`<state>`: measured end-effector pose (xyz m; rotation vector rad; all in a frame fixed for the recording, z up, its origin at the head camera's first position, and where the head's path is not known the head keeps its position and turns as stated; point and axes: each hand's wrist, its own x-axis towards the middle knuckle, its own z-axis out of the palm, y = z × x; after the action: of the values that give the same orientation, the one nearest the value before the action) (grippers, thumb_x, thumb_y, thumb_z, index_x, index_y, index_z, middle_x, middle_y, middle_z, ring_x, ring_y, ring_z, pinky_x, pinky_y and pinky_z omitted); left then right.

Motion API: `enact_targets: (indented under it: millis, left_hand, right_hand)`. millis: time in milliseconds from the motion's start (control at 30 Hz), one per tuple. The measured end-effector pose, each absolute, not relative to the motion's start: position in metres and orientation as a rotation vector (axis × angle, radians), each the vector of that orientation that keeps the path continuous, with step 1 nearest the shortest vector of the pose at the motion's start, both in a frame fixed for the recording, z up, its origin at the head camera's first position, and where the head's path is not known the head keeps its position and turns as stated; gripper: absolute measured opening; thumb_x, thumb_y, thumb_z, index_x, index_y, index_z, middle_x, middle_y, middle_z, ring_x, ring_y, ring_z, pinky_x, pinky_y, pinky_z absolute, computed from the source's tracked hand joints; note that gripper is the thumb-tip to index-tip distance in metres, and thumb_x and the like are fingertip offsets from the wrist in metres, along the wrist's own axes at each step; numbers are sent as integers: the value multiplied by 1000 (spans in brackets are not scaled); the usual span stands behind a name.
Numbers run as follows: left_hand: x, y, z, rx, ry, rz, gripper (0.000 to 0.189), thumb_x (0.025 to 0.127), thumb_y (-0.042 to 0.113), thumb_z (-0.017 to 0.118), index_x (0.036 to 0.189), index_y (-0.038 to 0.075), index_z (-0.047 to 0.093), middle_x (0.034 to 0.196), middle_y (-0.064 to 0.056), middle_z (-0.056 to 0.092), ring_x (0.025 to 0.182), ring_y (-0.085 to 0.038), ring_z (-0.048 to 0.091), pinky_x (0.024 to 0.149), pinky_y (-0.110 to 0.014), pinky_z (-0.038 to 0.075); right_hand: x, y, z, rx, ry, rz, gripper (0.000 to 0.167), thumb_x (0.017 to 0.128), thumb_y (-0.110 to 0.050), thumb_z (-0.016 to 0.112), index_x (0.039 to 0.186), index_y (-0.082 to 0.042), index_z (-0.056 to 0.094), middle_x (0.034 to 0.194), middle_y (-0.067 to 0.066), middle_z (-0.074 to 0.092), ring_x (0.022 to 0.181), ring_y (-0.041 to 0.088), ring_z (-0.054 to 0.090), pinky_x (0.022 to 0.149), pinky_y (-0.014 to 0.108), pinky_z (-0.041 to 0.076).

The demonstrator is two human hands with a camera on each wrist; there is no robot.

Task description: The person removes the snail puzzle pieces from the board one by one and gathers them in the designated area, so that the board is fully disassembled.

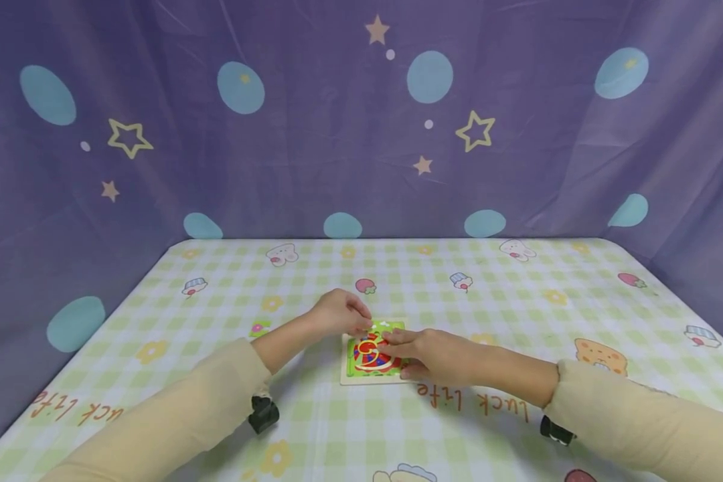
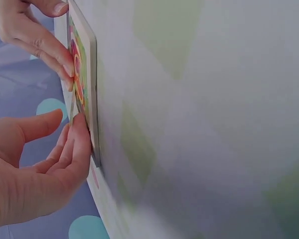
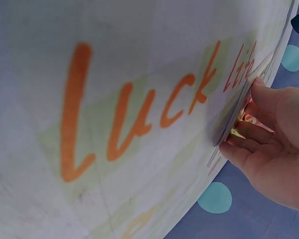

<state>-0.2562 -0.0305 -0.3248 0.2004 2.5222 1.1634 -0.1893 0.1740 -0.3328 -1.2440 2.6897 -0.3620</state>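
Observation:
A small square wooden puzzle (image 1: 370,367) with a pale frame lies on the table, its picture green with a red, yellow and blue figure. My left hand (image 1: 340,312) is at its far left corner. In the left wrist view, that hand's fingertips (image 2: 79,122) touch the board's edge, with the thumb held apart. A thin light piece (image 2: 73,102) stands tilted up from the board beside those fingertips. My right hand (image 1: 440,351) comes from the right, its extended fingers resting on the picture and covering part of it. In the right wrist view its thumb lies at the board's edge.
A checked tablecloth (image 1: 313,428) with printed flowers, animals and lettering covers the table. Behind it hangs a purple curtain (image 1: 337,147) with stars and blue dots. A black wrist camera (image 1: 264,414) sits under the left sleeve, another black one (image 1: 556,430) under the right.

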Motion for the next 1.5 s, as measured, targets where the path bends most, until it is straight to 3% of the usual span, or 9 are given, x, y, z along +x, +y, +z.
enact_targets:
  millis: [333,633,1500]
  left_hand:
    - [-256,-27,-329,146,2506,1304,6,81,6,74,83,1,71,72,-8,70,58,-10,64,60,-21,55]
    - [-264,-33,-324,198,2615,1307,9,79,9,77,86,3,76,80,-9,74,60,-6,63,63,-21,55]
    - [-273,-106,-320,135,2578,1163,17,82,15,75,95,5,74,77,-1,74,66,-8,66,69,-25,54]
  right_hand:
    - [-188,173,-332,-1244,2687,-368,48,94,-19,61,139,-7,50,148,15,44,138,28,43,104,38,46]
    - [-188,174,-335,-1251,2672,-373,48,94,-18,61,139,-7,49,148,16,44,138,29,43,104,38,46]
    - [-189,175,-334,-1246,2685,-363,50,94,-19,61,141,-7,48,150,15,42,139,28,42,105,38,45]
